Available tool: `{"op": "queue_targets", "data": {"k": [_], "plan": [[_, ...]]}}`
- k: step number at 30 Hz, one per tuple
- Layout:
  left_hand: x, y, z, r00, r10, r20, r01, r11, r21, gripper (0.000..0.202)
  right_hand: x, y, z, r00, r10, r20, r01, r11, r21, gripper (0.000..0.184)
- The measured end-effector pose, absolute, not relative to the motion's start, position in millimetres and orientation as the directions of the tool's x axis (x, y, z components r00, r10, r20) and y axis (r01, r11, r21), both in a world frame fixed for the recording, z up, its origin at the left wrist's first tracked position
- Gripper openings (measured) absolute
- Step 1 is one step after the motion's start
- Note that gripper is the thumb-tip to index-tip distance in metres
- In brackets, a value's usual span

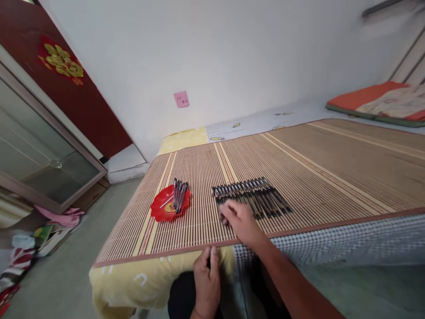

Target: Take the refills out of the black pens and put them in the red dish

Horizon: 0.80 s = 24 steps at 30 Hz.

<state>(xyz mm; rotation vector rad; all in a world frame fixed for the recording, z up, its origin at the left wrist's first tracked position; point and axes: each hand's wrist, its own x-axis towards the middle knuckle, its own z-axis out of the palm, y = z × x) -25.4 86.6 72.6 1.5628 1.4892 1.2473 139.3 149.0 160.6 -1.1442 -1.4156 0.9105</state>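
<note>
A row of several black pens lies side by side on a striped bamboo mat covering a bed. My right hand reaches onto the left end of that row, fingers curled down on a pen; what it grips is hidden. My left hand rests at the bed's near edge, fingers closed around a thin dark thing that looks like a pen. A red plate to the left holds several more pens.
The bed's front edge shows a yellow sheet and a dotted cloth. A glass-doored cabinet stands at left, with clothes piled on the floor. An orange pillow lies far right by the white wall.
</note>
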Motion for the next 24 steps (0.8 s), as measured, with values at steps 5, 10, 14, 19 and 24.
{"op": "queue_targets", "data": {"k": [5, 10, 14, 19, 24], "plan": [[-27.8, 80.2, 64.7, -0.112, 0.988, 0.11, 0.212, -0.084, 0.974, 0.047, 122.0, 81.0, 89.2, -0.035, 0.996, -0.081, -0.24, -0.087, -0.967, 0.058], [-33.4, 78.4, 66.7, 0.163, 0.953, -0.256, -0.501, 0.304, 0.811, 0.043, 104.4, 58.7, 47.9, -0.233, 0.889, -0.393, -0.488, -0.457, -0.744, 0.073], [-56.2, 73.3, 77.5, 0.41, 0.907, -0.093, -0.78, 0.402, 0.479, 0.061, 119.9, 68.7, 63.8, -0.281, 0.881, -0.382, -0.62, -0.47, -0.628, 0.071], [-71.5, 59.0, 80.0, 0.489, 0.872, -0.003, -0.786, 0.442, 0.432, 0.085, 139.8, 80.0, 80.0, -0.354, 0.902, -0.249, -0.708, -0.432, -0.559, 0.074], [-73.2, 59.0, 80.5, 0.471, 0.882, -0.009, -0.776, 0.419, 0.472, 0.087, 141.0, 73.7, 88.9, -0.377, 0.919, -0.114, -0.766, -0.378, -0.519, 0.079]]}}
